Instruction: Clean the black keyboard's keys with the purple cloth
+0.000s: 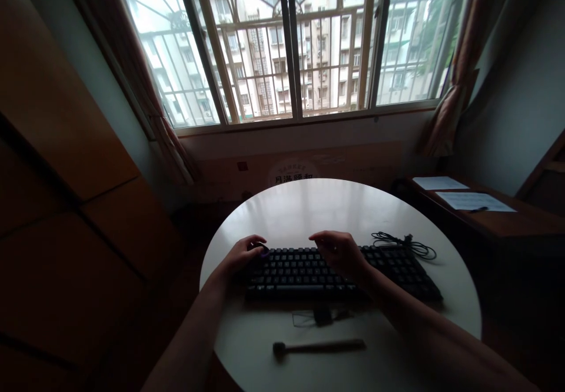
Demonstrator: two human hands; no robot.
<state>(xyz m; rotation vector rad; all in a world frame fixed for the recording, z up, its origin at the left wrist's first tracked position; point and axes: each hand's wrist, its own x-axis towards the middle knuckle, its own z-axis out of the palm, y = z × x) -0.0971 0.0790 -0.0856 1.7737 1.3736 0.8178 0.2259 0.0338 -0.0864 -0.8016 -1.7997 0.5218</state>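
A black keyboard lies across a round white table. My left hand rests at the keyboard's far left corner, fingers curled round a small dark thing I cannot make out. My right hand hovers over the middle keys with its fingers bent and apart, holding nothing that shows. In front of the keyboard lie a small wire keycap puller and a thin dark brush.
A coiled black cable lies at the keyboard's far right. A wooden side desk with papers stands to the right. Dark wooden cabinets fill the left. A barred window and curtains are behind.
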